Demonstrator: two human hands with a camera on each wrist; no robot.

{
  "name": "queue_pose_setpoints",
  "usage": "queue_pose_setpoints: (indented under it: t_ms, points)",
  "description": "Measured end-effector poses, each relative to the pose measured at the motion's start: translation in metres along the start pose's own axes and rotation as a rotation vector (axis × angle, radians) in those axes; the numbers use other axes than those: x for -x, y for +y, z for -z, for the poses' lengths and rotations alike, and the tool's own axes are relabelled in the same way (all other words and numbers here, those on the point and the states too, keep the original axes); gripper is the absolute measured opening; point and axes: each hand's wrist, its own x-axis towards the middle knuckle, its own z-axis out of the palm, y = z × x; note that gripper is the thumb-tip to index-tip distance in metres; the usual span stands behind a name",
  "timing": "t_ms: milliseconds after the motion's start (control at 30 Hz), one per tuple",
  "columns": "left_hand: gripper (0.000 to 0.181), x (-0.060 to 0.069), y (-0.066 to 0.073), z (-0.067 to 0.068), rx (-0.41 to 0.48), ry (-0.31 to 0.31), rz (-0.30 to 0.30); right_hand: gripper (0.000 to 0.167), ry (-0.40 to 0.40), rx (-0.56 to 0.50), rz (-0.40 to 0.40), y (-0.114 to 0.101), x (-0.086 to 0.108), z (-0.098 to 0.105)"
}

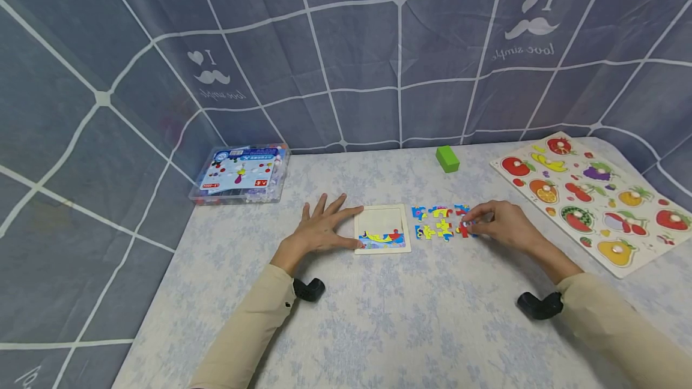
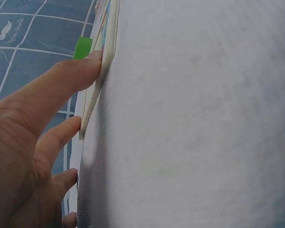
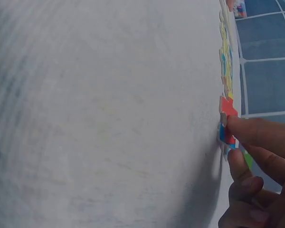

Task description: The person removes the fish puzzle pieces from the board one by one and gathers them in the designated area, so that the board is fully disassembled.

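At tips of R grip (image 1: pixel 505 225) sits red puzzle pc (image 3: pixel 230 136).

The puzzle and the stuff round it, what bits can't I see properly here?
- Head view: part of the lower red puzzle piece, covered by the right hand.
- Left wrist view: the far end of the wooden frame, cut off by the top edge.
- Right wrist view: pictures on the loose yellow pieces, seen almost edge-on.
- Head view: small print on the plastic box, too tiny to read.
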Motion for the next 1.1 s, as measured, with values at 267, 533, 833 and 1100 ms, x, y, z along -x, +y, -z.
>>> queue_pose_setpoints:
  t_ms: [267, 533, 833, 1100]
  points:
    - [0.084, 0.0, -0.001, -0.001, 0.01, 0.001, -0.006, 0.015, 0.001, 0.012, -0.035, 0.0, 0.0, -0.002]
    - [0.085, 0.001, -0.001, 0.0, 0.01, 0.006, -0.009, 0.013, 0.006, 0.015, -0.03, 0.0, 0.0, -0.002]
    - [0.085, 0.0, -0.001, 0.0, 0.008, 0.001, -0.006, 0.012, 0.026, 0.021, -0.005, 0.0, 0.002, 0.0]
    - [0.083, 0.001, 0.001, 0.002, -0.007, -0.006, -0.004, 0.013, 0.076, -0.019, 0.047, -0.02, -0.005, -0.01]
